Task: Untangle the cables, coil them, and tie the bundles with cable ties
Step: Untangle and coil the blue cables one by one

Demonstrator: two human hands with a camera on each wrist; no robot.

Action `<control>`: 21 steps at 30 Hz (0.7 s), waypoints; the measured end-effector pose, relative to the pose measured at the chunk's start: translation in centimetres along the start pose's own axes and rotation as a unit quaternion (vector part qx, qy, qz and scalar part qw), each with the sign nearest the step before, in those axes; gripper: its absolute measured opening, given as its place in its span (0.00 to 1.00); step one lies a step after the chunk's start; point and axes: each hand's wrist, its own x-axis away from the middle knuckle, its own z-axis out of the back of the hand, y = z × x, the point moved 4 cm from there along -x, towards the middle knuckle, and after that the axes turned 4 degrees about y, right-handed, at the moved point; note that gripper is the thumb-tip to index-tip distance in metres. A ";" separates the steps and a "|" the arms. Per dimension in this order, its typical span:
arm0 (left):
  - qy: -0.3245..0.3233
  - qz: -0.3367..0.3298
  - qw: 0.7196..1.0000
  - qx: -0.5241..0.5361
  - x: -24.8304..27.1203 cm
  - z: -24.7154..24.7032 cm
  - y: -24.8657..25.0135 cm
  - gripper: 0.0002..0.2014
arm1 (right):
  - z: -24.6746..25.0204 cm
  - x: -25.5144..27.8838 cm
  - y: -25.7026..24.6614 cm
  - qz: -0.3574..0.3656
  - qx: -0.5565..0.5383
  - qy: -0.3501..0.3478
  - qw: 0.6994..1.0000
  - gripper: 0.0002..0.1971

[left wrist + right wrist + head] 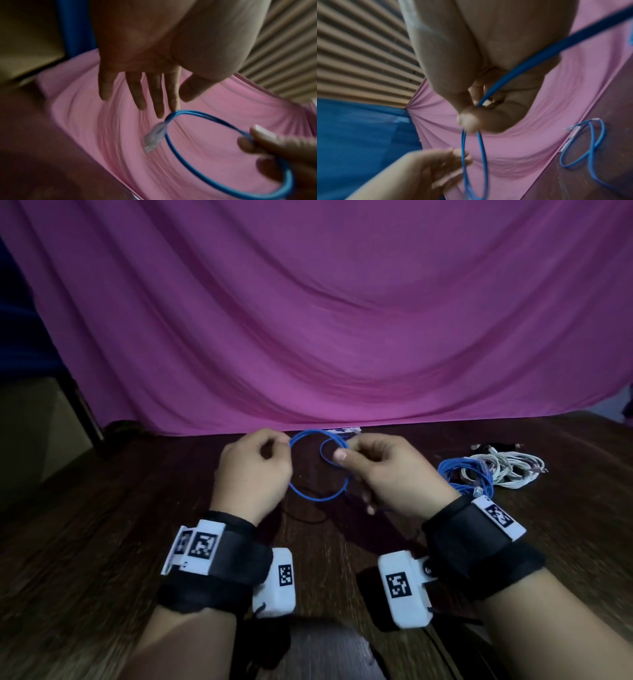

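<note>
Head view overhead; wrist views close, facing.

No legible writing in any of my three views.

From my head view I can make out only black-and-white square code markers on the white blocks strapped to both wrists; they carry patterns, not letters or digits. A white strip at the table's far edge is too small and blurred for me to read. My wrist views show no lettering.

dim, flat indoor light; both wrist views smeared by motion blur, head view sharper but bowed at edges.
</note>
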 end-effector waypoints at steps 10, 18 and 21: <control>-0.078 -0.129 0.986 0.065 1.2 -1.5 1.8 0.19 | -0.4 0.0 -0.6 0.080 0.091 -0.049 0.991 0.13; -0.201 0.043 0.950 0.237 1.5 -3.1 0.9 0.20 | 0.3 -0.5 -0.5 0.020 -0.080 0.016 0.996 0.23; -0.229 0.071 0.937 0.253 1.7 -3.1 0.7 0.20 | 1.6 -0.7 -0.8 0.033 -0.079 0.091 0.992 0.14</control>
